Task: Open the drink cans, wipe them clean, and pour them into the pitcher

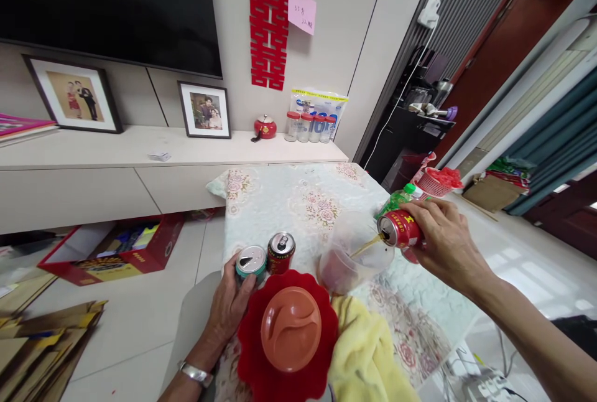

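My right hand [443, 240] is wrapped round a red drink can [400, 228], tipped to the left. A yellowish-brown drink runs from its mouth into a translucent plastic container [342, 265], which has some liquid in it. My left hand [233, 299] grips a green-topped can [252, 262] standing upright on the table. Touching or very close beside it stands a dark red can [282, 251] with its top opened. In front of these cans lies a red scalloped tray [254, 358] with an orange divided lid [291, 328] at its middle.
A yellow towel [368, 352] lies right of the tray on the flower-patterned tablecloth [321, 203]. Behind the right hand is a green bottle [396, 198]. A white cabinet [209, 152] with jars [309, 128] runs along the wall. A red box [116, 259] sits on the floor.
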The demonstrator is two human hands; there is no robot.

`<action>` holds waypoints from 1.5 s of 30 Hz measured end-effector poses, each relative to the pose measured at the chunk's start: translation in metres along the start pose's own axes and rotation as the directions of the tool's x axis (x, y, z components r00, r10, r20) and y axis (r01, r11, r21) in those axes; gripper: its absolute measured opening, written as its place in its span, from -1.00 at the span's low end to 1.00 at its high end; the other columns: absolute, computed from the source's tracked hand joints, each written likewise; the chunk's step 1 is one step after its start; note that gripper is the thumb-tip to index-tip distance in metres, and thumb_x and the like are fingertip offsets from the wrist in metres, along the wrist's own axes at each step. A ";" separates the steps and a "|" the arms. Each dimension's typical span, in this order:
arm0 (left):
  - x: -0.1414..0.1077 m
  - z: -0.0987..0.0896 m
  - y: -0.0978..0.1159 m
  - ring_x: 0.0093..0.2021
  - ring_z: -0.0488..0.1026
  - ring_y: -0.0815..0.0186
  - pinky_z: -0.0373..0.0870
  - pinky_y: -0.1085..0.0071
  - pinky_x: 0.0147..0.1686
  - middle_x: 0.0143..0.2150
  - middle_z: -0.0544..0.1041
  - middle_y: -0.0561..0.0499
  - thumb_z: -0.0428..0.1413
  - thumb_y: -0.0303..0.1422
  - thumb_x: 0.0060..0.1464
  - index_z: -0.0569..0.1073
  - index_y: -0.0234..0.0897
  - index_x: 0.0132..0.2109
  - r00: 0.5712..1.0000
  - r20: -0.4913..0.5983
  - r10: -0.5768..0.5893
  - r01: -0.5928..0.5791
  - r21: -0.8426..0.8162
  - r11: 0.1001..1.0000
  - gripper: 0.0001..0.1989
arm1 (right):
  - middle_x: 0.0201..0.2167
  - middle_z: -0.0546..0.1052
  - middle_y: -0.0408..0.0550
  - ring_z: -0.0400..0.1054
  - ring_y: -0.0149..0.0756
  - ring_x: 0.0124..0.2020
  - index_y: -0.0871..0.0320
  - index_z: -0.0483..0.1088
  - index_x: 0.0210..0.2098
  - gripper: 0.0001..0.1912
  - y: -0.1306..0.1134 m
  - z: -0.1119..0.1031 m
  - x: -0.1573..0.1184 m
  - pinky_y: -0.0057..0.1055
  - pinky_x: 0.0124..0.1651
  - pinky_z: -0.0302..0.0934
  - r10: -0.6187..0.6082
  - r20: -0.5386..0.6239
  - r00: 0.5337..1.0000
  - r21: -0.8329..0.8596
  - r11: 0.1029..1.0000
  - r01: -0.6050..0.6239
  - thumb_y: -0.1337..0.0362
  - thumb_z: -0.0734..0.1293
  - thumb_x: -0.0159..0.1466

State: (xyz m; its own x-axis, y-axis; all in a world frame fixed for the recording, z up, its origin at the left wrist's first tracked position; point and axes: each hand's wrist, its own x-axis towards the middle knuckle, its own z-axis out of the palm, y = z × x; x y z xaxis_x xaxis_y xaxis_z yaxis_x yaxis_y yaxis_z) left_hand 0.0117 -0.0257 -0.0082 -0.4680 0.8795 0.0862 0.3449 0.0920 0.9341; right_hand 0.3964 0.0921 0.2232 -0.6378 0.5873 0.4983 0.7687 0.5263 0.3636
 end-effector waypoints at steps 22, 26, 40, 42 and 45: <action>0.001 0.000 -0.001 0.30 0.47 -0.19 0.38 -0.19 0.30 0.25 0.53 -0.37 -0.03 0.16 0.20 0.26 -0.36 0.34 0.999 -0.027 0.026 -0.026 0.015 1.000 -0.21 | 0.11 0.60 0.03 0.34 0.09 0.12 0.07 0.33 0.18 -0.49 -0.001 -0.007 0.008 -0.09 -0.07 0.08 -0.071 -0.001 0.997 -0.114 0.991 0.070 0.47 0.36 0.26; 0.001 0.001 -0.004 0.28 0.49 -0.17 0.40 -0.16 0.29 0.25 0.54 -0.33 -0.02 0.16 0.20 0.28 -0.32 0.33 0.998 -0.044 0.041 -0.041 0.013 0.999 -0.23 | 0.13 0.59 0.06 0.34 0.09 0.13 0.09 0.33 0.18 -0.50 -0.003 -0.009 0.010 -0.06 -0.04 0.07 -0.099 0.013 0.995 -0.136 0.986 0.100 0.48 0.34 0.27; 0.001 0.001 -0.005 0.35 0.42 -0.20 0.33 -0.20 0.33 0.31 0.48 -0.41 -0.05 0.17 0.19 0.22 -0.37 0.36 1.000 -0.003 0.016 -0.016 0.011 1.000 -0.17 | 0.15 0.59 0.05 0.31 0.06 0.17 0.12 0.39 0.16 -0.51 -0.013 -0.018 0.018 -0.06 -0.05 0.07 -0.168 0.040 0.985 -0.167 0.971 0.172 0.56 0.30 0.28; 0.001 0.001 -0.004 0.34 0.43 -0.20 0.34 -0.20 0.32 0.30 0.48 -0.42 -0.05 0.17 0.20 0.22 -0.38 0.36 1.000 -0.005 0.018 -0.018 0.013 1.000 -0.17 | 0.15 0.60 0.05 0.31 0.07 0.18 0.12 0.40 0.15 -0.51 -0.014 -0.019 0.020 -0.05 -0.04 0.07 -0.181 0.041 0.983 -0.176 0.967 0.185 0.57 0.29 0.28; 0.000 0.001 -0.003 0.34 0.43 -0.19 0.35 -0.19 0.31 0.29 0.49 -0.40 -0.05 0.17 0.21 0.22 -0.36 0.36 1.000 -0.015 0.022 -0.022 0.018 1.000 -0.19 | 0.15 0.60 0.05 0.32 0.07 0.18 0.11 0.41 0.15 -0.50 -0.016 -0.021 0.021 -0.03 -0.02 0.08 -0.195 0.048 0.980 -0.188 0.961 0.200 0.58 0.29 0.28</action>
State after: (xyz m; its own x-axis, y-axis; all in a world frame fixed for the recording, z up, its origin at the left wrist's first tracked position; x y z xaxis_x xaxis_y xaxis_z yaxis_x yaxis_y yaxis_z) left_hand 0.0113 -0.0256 -0.0117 -0.4727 0.8740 0.1126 0.3702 0.0810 0.9254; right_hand 0.3718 0.0838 0.2443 -0.7769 0.5025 0.3794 0.6203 0.5079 0.5977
